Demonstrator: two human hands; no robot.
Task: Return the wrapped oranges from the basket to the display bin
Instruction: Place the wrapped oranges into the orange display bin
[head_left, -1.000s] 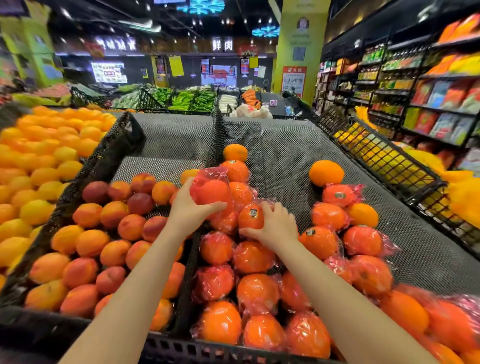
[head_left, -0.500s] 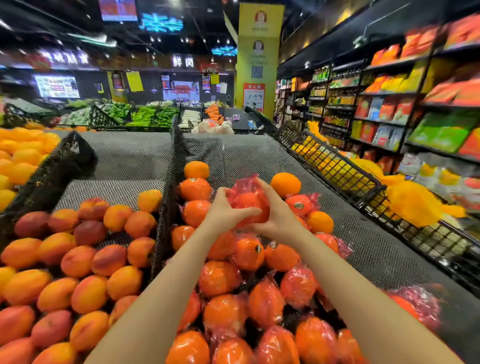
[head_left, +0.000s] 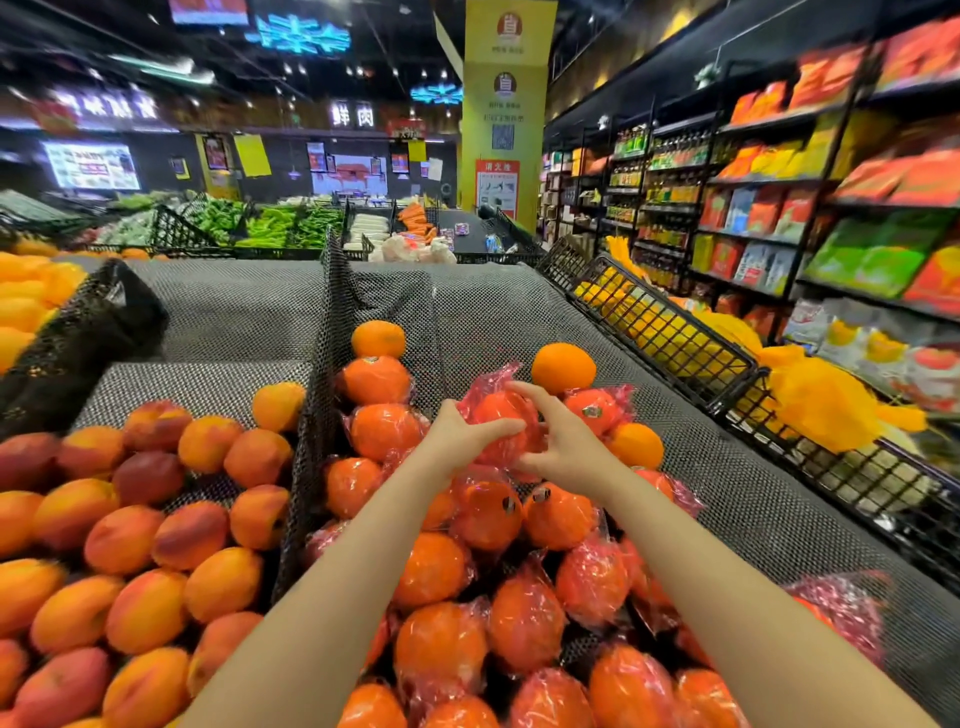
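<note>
A wrapped orange in red film sits between both my hands above the pile in the display bin, which is lined with grey mesh. My left hand grips its left side, thumb across the front. My right hand touches its right side with fingers spread. Several more wrapped oranges fill the bin below my arms, and unwrapped oranges lie at the far end. No basket is in view.
A bin of peaches lies left, behind a black mesh divider. Yellow-orange fruit is piled far left. A black wire rack with yellow fruit borders the right. Store shelves stand beyond it.
My left hand carried the wrapped orange from the bin's left side toward the middle, my right hand came up to meet it, and both have lowered it toward the pile.
</note>
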